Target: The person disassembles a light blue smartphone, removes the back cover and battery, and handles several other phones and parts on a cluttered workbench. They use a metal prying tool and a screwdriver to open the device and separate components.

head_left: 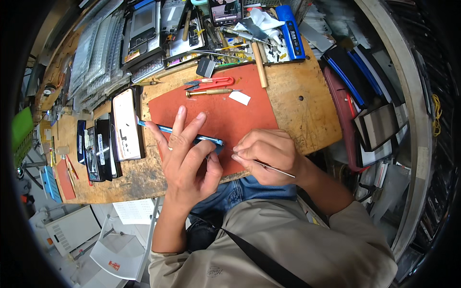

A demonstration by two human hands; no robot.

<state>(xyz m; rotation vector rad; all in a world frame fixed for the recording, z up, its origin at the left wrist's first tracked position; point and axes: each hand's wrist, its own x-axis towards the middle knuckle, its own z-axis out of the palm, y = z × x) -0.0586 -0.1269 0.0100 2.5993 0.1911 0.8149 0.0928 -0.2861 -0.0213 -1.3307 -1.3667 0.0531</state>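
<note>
My left hand (185,158) is closed on a slim phone with a shiny blue edge (211,139), tilted edge-on above the red mat (235,113). The fingers spread along its length, and its faces are mostly hidden. Just right of the phone's end, my right hand (269,151) pinches a thin metal rod-like tool (279,170); its shaft sticks out toward my wrist. Whether its tip touches the phone I cannot tell. Farther up the mat lie a brass screwdriver (211,92), red-handled thread snips (216,82) and a white slip (240,98).
A wooden bench (302,120) carries the mat. Several phones and cases (99,149) stand at left, by a white panel (127,126). Bubble-wrap sleeves (98,53) pile up behind. A cluttered tray, a wooden stick (259,65) and a blue device (290,36) fill the back.
</note>
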